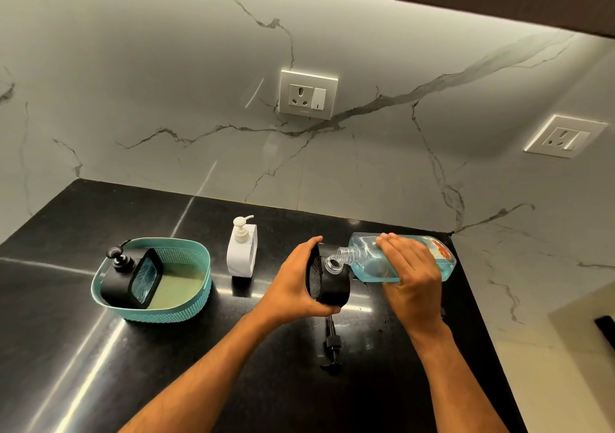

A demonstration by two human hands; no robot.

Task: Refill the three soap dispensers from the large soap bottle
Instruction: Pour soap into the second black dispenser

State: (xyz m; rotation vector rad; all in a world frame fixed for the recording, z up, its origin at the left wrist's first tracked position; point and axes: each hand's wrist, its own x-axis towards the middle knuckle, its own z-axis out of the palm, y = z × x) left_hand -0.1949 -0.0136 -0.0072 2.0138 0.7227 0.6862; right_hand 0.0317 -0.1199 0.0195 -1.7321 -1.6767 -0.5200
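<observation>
Over the counter (100,349), my left grip (293,282) clasps the dispenser (329,286); right grip (412,276) wraps the tipped bottle (369,256), mouths meeting.

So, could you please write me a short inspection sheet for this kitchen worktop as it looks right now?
Surface: glossy black stone countertop, with glare streaks.
Job's things: large clear bottle of blue soap tipped, neck at the open mouth of a black dispenser; its black pump lies on the counter; white pump dispenser upright; second black pump dispenser in a teal plastic basket.
Clutter: nothing seen.
Hands: left hand grips the open dispenser; right hand holds the bottle.
Cables: nothing seen.
Surroundings: veined marble wall, two sockets, dark cabinets above.
</observation>
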